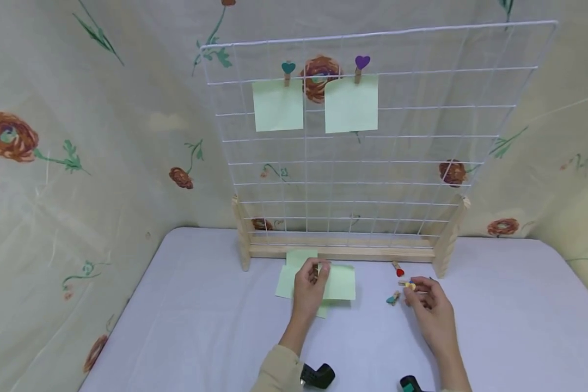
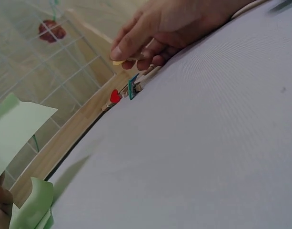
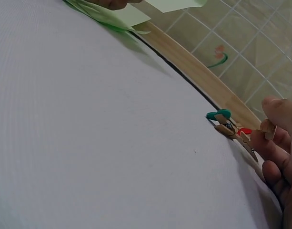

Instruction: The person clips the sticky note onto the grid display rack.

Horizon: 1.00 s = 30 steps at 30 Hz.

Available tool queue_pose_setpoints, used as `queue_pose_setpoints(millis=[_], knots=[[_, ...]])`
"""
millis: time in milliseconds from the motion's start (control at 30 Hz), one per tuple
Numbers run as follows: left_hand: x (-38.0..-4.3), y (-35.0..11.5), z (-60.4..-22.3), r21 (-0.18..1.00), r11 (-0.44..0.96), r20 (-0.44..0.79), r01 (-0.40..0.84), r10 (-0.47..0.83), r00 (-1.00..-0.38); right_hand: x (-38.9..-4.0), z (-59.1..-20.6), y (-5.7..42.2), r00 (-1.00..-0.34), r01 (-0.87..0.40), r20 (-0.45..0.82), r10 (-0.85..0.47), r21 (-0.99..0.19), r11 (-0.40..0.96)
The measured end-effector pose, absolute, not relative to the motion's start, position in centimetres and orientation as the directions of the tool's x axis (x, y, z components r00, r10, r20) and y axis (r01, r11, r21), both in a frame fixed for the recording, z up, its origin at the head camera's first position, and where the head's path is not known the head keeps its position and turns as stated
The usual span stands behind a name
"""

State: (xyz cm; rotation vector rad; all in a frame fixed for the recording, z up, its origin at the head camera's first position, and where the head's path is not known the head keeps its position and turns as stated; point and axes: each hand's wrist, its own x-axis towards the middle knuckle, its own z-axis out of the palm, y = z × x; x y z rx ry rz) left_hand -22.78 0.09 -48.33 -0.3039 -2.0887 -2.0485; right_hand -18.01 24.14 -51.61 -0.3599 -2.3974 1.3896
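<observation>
My left hand [image 1: 310, 288] pinches a pale green paper sheet [image 1: 340, 283], raised over several more green sheets [image 1: 285, 282] on the table. To the right, my right hand [image 1: 432, 307] holds a small wooden clothespin with a yellow decoration [image 1: 410, 286] between thumb and fingers. Beside that hand lie a clothespin with a red heart [image 1: 399, 271] and one with a teal heart [image 1: 393, 298]. In the left wrist view the lifted sheet [image 2: 19, 129] stands above the crumpled-looking lower sheets [image 2: 38, 200]. The right wrist view shows the wooden end of the held clothespin [image 3: 268, 129].
A white wire grid [image 1: 402, 163] stands in a wooden base [image 1: 343, 252] at the table's back. Two green sheets hang on it, one by a teal heart clothespin [image 1: 287, 69], the other by a purple heart clothespin [image 1: 361, 66]. Flowered cloth [image 1: 142, 109] surrounds the table.
</observation>
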Motion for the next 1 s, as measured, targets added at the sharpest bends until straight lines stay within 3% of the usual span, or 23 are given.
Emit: queue_pose_setpoints(millis=[467, 767, 1000], knots=[[-24.0, -1.9, -44.6, 0.941, 0.038, 0.338, 0.336, -0.055, -0.940, -18.1, -51.2, 24.3, -0.892, -0.024, 0.224, 0.393, -0.892, 0.452], [-23.9, -2.8, -43.1, 0.938, -0.157, 0.293, 0.308, -0.111, -0.950, -18.0, -51.0, 24.0, -0.885, 0.036, 0.178, 0.430, -0.895, 0.444], [-23.7, -3.3, -42.6, 0.932, -0.102, 0.332, 0.348, -0.146, -0.932, -17.9, -51.1, 23.8, -0.891, -0.021, 0.209, 0.403, -0.905, 0.424]])
